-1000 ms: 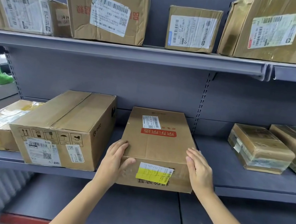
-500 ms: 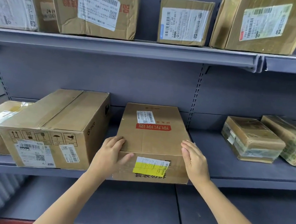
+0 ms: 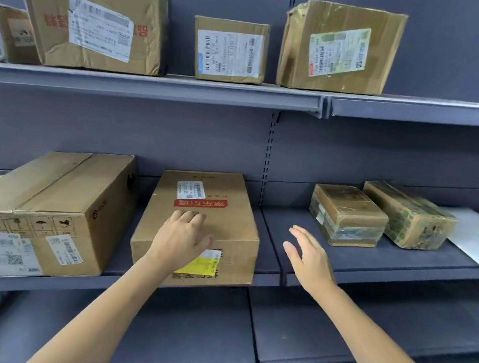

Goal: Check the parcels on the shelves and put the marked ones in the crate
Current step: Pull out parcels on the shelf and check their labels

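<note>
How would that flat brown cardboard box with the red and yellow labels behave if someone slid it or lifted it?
The flat brown cardboard box with the red and yellow labels looks stiff, its edges crisp and undented. Lying low and wide on the grey shelf, it would probably slide, not tip. Its weight cannot be judged; the left hand only rests on it.

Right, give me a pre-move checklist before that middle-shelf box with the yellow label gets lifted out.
1. Yellow label visible on the flat box: ok, though the left hand partly covers it.
2. Left hand on the box: ok, resting flat on its top, not gripping.
3. Right hand on the box: not ok, open over the shelf, apart from the box.
4. Room beside the box: ok, gaps show toward the large carton and the taped parcel.
5. Nothing stacked on the box: ok.
6. Crate ready to receive it: cannot tell, no crate in view.
</note>
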Demonstrator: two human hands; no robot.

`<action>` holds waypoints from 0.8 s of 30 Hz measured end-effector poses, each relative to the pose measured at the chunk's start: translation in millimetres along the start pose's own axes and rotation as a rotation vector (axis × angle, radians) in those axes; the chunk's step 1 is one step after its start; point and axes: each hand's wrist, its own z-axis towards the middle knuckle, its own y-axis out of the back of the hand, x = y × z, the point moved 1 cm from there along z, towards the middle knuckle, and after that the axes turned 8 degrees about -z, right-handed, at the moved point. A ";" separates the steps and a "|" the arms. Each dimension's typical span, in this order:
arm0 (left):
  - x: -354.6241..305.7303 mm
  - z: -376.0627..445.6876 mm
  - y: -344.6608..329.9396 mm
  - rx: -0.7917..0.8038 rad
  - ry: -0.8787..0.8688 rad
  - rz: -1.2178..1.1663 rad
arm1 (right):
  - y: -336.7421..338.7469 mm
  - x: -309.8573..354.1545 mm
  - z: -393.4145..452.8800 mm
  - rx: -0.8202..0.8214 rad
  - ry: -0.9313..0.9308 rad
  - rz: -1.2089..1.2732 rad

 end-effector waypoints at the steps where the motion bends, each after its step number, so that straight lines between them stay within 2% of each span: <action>1: -14.8 0.4 -1.3 -0.013 -0.018 -0.015 | 8.7 -10.2 -4.4 0.004 -0.004 -0.001; 6: -102.5 -5.6 -19.9 -0.071 -0.088 -0.121 | 53.2 -74.1 -34.0 0.050 -0.037 -0.020; 13: -206.4 -13.3 -63.0 0.099 0.033 -0.307 | 107.5 -161.7 -68.6 0.116 -0.095 -0.054; 18: -232.1 -17.3 -81.4 0.135 0.106 -0.330 | 123.8 -194.5 -72.0 0.118 -0.148 -0.031; 24: -229.3 5.5 -93.8 0.123 0.118 -0.347 | 119.5 -207.8 -55.0 0.119 -0.203 0.010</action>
